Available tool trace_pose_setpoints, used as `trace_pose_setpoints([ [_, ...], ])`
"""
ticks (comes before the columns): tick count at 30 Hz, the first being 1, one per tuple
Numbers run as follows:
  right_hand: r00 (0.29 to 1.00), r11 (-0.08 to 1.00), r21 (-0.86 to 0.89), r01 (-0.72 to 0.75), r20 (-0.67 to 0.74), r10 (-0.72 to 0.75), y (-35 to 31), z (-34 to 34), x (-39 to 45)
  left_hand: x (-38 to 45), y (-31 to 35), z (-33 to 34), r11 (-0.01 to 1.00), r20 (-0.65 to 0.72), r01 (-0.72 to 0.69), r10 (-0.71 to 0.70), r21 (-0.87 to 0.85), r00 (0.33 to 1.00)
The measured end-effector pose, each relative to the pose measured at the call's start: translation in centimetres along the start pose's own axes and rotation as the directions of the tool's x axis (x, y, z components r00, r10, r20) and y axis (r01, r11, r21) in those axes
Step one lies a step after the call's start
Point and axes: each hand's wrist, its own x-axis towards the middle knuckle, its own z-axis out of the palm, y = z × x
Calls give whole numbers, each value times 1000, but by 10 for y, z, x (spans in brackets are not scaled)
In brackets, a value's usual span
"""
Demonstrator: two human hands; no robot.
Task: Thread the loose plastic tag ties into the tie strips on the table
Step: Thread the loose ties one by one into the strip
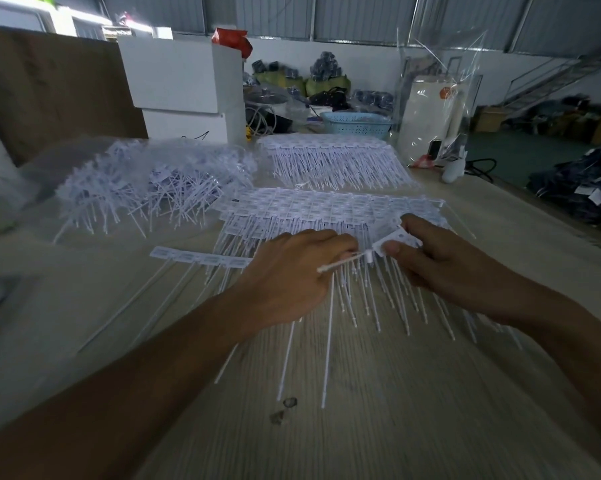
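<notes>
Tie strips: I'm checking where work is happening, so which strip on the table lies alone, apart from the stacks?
The short tie strip just left of the left hand, flat on the table; the others overlap in stacks behind it.

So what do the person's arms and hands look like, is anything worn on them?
Both are bare. The left hand and right hand carry no gloves, rings or visible watch, and both forearms are uncovered as far as the picture shows, with no sleeve in view. No cables or markings show on them.
</notes>
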Motion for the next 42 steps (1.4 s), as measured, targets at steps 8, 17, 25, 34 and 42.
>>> trace_pose_setpoints([
  [8,945,875,-481,-55,-309,-110,14,-27,5,0,0,-1,995,-20,35,-37,-88,999],
  [17,986,994,-105,-24,-169,6,-7,4,4,0,6,0,990,-102,50,-63,-128,993],
  [25,976,896,387,-215,52,212,-24,11,-2,3,14,3,981,-162,15,-47,-194,986],
  [34,954,856,463,-228,-69,291,-18,8,2,4,1,-4,989,-3,70,-71,-129,997],
  [42,981,930,343,-130,-91,171,-19,11,0,2,3,-4,1000,-130,18,-20,-16,991],
])
